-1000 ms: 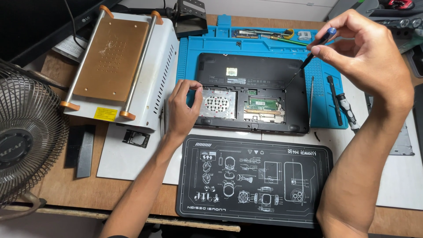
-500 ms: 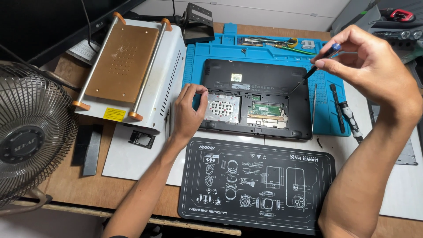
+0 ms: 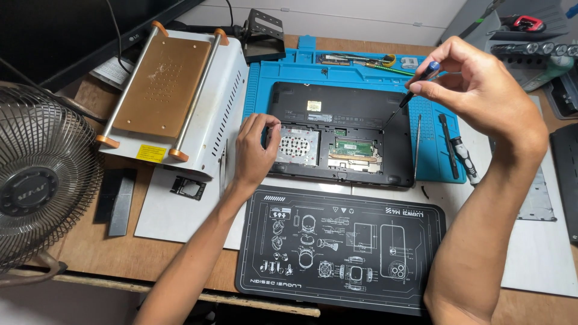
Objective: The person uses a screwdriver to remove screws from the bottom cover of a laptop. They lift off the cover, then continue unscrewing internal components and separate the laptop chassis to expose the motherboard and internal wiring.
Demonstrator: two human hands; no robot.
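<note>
My right hand (image 3: 481,90) pinches a slim black screwdriver with a blue cap (image 3: 417,86) between thumb and fingertips, its tip on the far right part of the black upturned laptop (image 3: 343,108), which lies on the blue silicone work mat (image 3: 433,159). My left hand (image 3: 256,150), fingers loosely curled and holding nothing, rests on the laptop's left edge beside the white heating machine with a copper-coloured plate (image 3: 171,93).
</note>
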